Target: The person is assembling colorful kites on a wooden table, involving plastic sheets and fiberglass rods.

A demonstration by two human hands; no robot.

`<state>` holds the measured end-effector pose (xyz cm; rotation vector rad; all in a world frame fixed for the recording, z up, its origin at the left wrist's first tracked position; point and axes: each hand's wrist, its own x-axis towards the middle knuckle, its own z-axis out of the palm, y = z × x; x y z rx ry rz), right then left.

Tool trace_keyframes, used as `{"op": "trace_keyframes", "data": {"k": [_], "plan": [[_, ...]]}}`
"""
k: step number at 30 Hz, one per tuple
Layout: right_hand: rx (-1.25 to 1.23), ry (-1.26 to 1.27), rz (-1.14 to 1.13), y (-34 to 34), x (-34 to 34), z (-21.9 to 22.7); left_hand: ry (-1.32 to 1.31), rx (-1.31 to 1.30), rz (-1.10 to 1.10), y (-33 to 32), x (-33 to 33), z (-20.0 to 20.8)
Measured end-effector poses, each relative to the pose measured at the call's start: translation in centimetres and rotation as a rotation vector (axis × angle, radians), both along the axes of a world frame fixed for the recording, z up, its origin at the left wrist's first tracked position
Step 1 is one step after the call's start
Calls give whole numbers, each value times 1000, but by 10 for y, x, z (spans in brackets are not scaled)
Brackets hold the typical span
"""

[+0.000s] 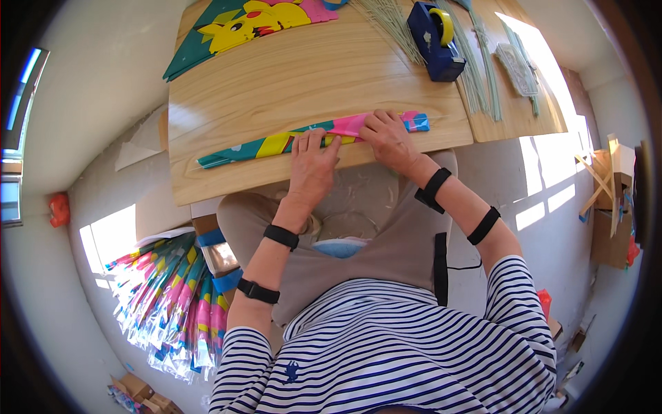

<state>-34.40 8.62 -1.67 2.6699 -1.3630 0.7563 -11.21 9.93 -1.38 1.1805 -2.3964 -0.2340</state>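
A long, narrow strip of folded sheeting (274, 145), banded in teal, yellow, pink and blue, lies along the near edge of the wooden bench (255, 93), running crosswise in front of the person, its right end a little farther from the body than its left. Both hands are on it.

The left hand (314, 165) comes down near the middle of the strip. Its fingers are bent and held close side by side, the tips resting on the strip's surface, while the thumb stands a little apart to the right, along the near side.

The right hand (389, 143) bears on the pink stretch, nearer the right end. Its fingers are curled and only slightly parted, with their tips on the pink material. Whether either thumb pinches the strip against the fingers cannot be told from above. A short span of the strip shows between the two hands, which are near each other but apart.

Beyond, at the far left of the bench, lies a teal and pink sheet with a yellow cartoon figure (255, 26). At the far right stand a dark blue tape dispenser (441, 62), thin pale sticks (476, 83) and a clear plastic box (516, 69).
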Motion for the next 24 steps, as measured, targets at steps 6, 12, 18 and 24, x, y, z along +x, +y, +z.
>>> {"op": "trace_keyframes", "data": {"k": [6,12,18,24], "plan": [[-46,31,45,7,-2,-1,37,72,25,-1,-1,2],[11,-112,-78,8,-10,8,-21,-31,-30,0,2,-5],[266,-142,-249,-29,-7,27,-46,-69,-9,-2,1,-10],[637,203,-267,-56,16,32,-61,-96,-8,-2,3,-11]]}}
